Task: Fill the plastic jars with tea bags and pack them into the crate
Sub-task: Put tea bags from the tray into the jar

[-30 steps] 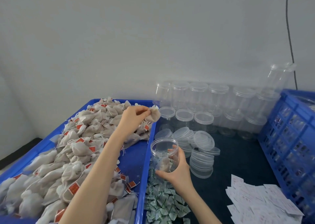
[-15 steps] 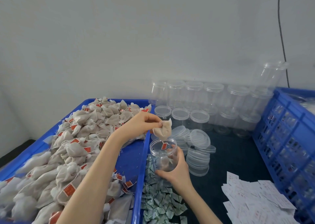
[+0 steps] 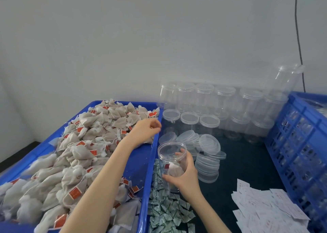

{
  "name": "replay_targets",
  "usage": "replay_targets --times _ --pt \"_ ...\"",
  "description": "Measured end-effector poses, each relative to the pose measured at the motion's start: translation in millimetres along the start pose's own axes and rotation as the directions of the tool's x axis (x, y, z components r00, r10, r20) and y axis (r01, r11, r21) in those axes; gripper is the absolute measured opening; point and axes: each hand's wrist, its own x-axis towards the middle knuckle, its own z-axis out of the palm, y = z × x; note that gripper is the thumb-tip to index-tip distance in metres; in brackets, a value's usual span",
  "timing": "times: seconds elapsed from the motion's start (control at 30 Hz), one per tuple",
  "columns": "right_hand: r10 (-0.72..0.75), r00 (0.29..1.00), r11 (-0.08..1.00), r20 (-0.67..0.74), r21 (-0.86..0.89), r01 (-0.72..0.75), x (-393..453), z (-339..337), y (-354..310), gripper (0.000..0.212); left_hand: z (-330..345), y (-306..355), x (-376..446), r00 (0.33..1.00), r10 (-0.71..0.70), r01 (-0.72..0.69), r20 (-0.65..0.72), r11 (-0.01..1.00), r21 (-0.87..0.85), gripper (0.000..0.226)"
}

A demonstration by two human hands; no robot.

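Head view: right hand [image 3: 184,177] grips the open jar [image 3: 172,163], one tea bag [image 3: 174,169] at its bottom.
Left hand [image 3: 146,129]: fingers loosely curled, empty, over the tea bag pile [image 3: 74,154] left of the jar.
Advice: pinch several bags, keep the mouth upright.
Crate [image 3: 300,140]: right of the jar.

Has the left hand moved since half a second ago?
Yes. The left hand has drawn back from above the open jar, which the right hand holds, to the tea bag pile inside the blue tray's rim; its fingers look empty.
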Motion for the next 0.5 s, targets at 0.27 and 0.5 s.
replay_targets --times 0.27,0.5 --pt "-0.023 1.0 1.0 0.006 0.019 0.023 -2.1 -1.9 0.0 0.094 33.7 -87.5 11.0 0.896 -0.443 0.313 0.029 0.677 0.666 0.046" --pt "-0.019 1.0 1.0 0.016 0.004 0.019 -3.1 -2.9 3.4 0.093 35.6 -92.7 5.5 0.941 -0.335 0.244 -0.054 0.557 0.794 0.039"
